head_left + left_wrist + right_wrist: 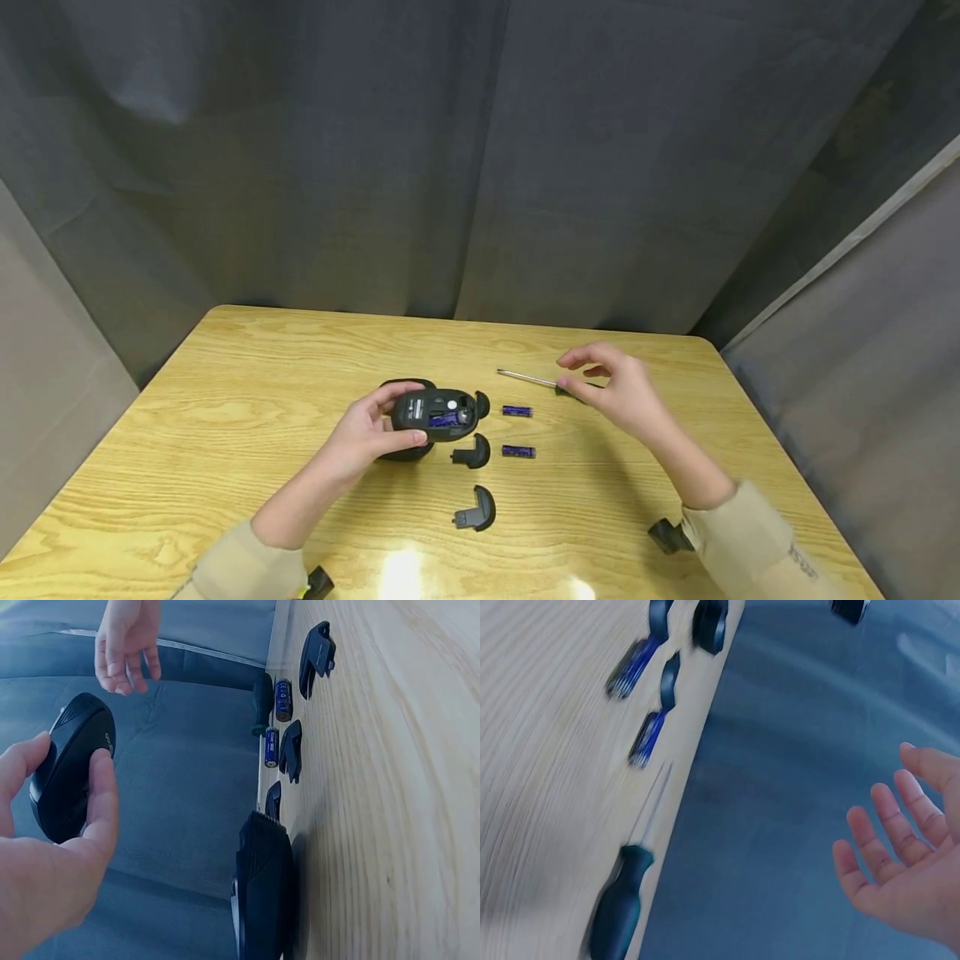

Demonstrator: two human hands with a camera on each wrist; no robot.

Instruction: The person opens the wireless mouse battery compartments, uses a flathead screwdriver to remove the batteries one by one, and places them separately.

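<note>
My left hand (pixel 363 429) grips a black computer mouse (pixel 405 419) above the table, its underside facing up. The battery compartment is uncovered, and a blue battery (pixel 447 419) lies in it. My right hand (pixel 621 393) holds nothing; its fingers are loosely bent over the handle end of a screwdriver (pixel 527 377). In the right wrist view those fingers (pixel 892 832) are spread, apart from the screwdriver's dark green handle (pixel 618 907). Between the hands lie two blue batteries, a farther one (pixel 517 411) and a nearer one (pixel 518 451).
Three black covers lie in a column: a far one (pixel 483 404), a middle one (pixel 474 452) and a near one (pixel 478 510). Another black mouse (pixel 264 889) rests on the wooden table (pixel 300 358), partly hidden behind the held one in the head view. A grey curtain (pixel 375 167) hangs behind.
</note>
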